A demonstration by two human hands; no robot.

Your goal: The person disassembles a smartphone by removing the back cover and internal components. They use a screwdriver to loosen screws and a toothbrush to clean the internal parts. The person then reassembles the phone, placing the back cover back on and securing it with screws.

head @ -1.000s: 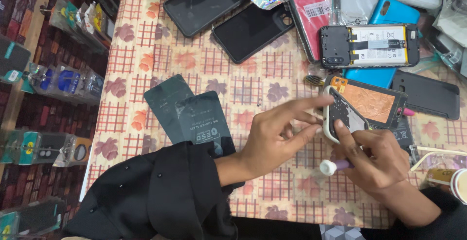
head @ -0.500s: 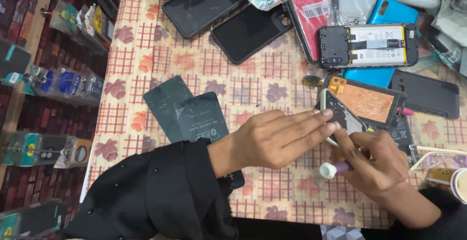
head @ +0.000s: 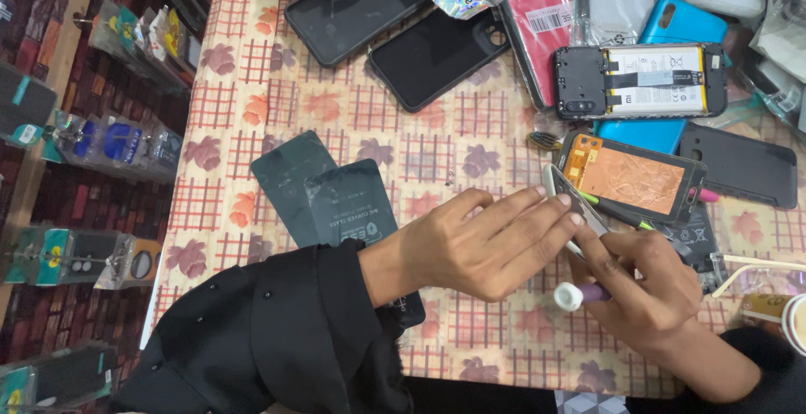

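My left hand reaches across from a black sleeve, its fingers stretched flat onto the edge of a white-framed phone that stands tilted on the table. My right hand is just below and to the right of that phone. It grips a small purple tube with a white cap, and its fingers touch the phone's lower side. Most of the phone is hidden behind both hands.
An opened phone with an orange back panel lies right behind the hands, and another opened phone showing its battery sits further back. Dark screen protector packets lie to the left, black and coloured cases at the back. The checked tablecloth ends at the left.
My left hand has dropped from a raised, spread pose to lie flat, fingers together on the phone's edge. My right hand has stayed in place with the tube.
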